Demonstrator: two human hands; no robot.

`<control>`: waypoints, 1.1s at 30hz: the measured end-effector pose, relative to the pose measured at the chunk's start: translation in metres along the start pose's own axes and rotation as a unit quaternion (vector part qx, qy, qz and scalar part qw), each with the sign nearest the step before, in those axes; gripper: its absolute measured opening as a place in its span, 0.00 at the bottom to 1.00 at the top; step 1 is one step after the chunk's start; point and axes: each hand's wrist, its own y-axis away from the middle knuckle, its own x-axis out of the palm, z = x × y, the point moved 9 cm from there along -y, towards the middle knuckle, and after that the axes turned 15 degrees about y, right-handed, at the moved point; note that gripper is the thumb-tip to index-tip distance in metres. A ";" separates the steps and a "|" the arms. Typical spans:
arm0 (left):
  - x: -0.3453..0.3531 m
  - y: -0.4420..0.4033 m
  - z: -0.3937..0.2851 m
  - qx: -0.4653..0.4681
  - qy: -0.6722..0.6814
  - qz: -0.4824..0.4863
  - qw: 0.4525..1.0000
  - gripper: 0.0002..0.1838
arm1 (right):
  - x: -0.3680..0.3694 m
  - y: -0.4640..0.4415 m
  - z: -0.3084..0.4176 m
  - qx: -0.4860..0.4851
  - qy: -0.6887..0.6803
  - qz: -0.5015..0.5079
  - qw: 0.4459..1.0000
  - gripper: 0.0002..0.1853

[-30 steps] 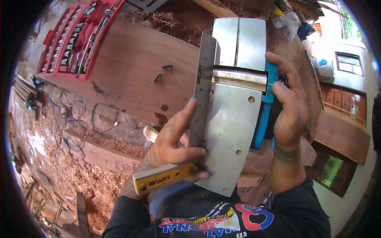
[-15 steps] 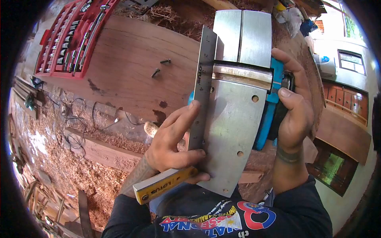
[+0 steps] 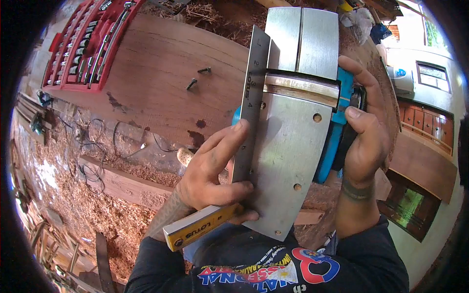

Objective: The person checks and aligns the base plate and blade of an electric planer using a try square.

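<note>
A blue power planer lies with its metal sole facing up, the cutter slot running across it. My left hand grips a square, whose steel blade stands along the left edge of the sole. The square's yellow and silver handle sticks out below that hand, angled to the lower left. My right hand is wrapped round the planer's blue body on the right side, thumb and fingers near the end of the cutter slot. Part of the planer's body is hidden under the sole.
Two bolts lie on a wide wooden board. A red socket set case is at the upper left. Cables, a timber beam and wood shavings lie below at the left.
The planer, held in both hands, has shifted slightly up and to the right in view. The square's blade stays along the sole's left edge. Both grips look the same.
</note>
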 end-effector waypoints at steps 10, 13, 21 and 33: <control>0.000 -0.001 -0.001 -0.004 -0.009 0.009 1.000 0.29 | -0.001 0.001 -0.001 0.000 -0.006 -0.013 1.000 0.33; 0.000 -0.001 -0.002 -0.014 -0.017 0.016 1.000 0.29 | -0.001 0.001 -0.001 -0.003 -0.001 -0.005 1.000 0.33; 0.000 -0.003 -0.001 -0.013 -0.008 0.009 1.000 0.29 | -0.003 0.001 -0.001 -0.006 0.009 -0.010 1.000 0.33; -0.001 -0.004 0.000 -0.004 -0.004 0.015 1.000 0.30 | -0.002 0.000 -0.001 -0.006 -0.010 -0.010 1.000 0.33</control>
